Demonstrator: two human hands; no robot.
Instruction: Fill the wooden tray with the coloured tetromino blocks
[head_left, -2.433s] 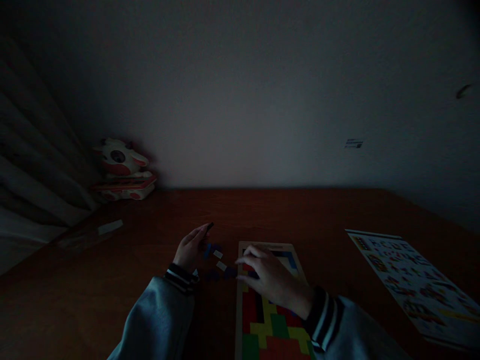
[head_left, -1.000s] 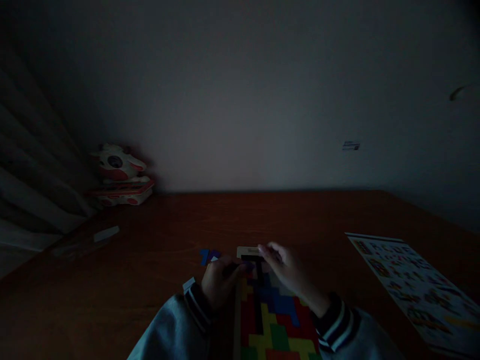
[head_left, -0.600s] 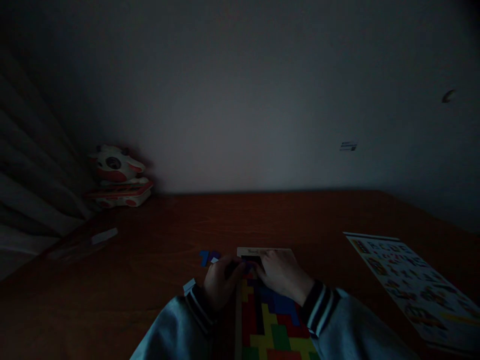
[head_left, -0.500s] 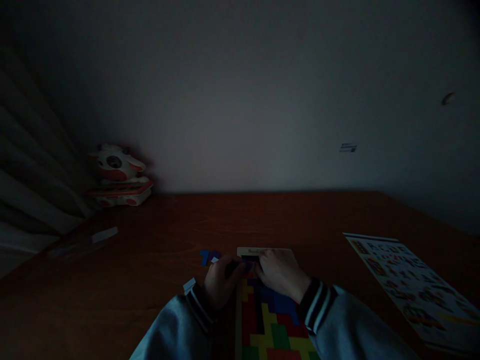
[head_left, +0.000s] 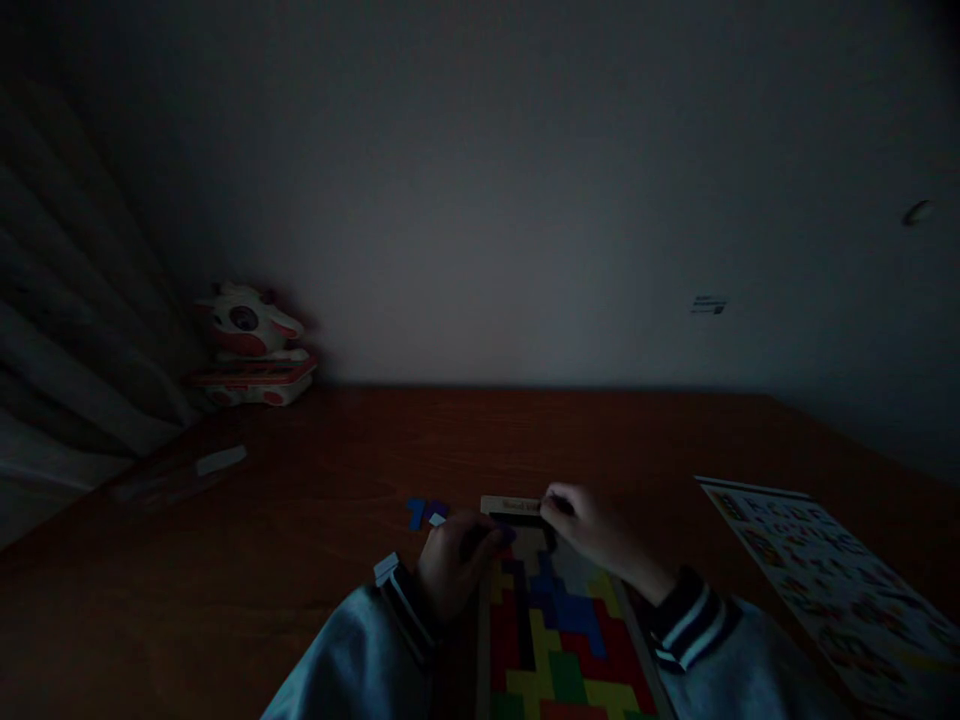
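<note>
A wooden puzzle board (head_left: pixel 485 640) lies in front of me, filled with red, yellow, green and blue block pieces in its nearer part. Over its upper left edge, my left hand (head_left: pixel 455 562) pinches a small purple piece (head_left: pixel 505 534). My right hand (head_left: pixel 592 525) is at the board's upper right, fingers curled together; whether they hold anything is too dark to tell. A blue piece (head_left: pixel 416 513) and a purple piece (head_left: pixel 436 509) lie on the table just left of the board.
A printed sheet (head_left: pixel 832 570) lies on the right of the brown table (head_left: pixel 337 560). At the back left stands a cow-shaped toy (head_left: pixel 251 345), with a clear bag bearing a white label (head_left: pixel 220 460) before it. A curtain hangs at the left.
My right hand has moved right and slightly up, uncovering more of the board's upper part. My left hand still pinches the purple piece. The view has shifted slightly.
</note>
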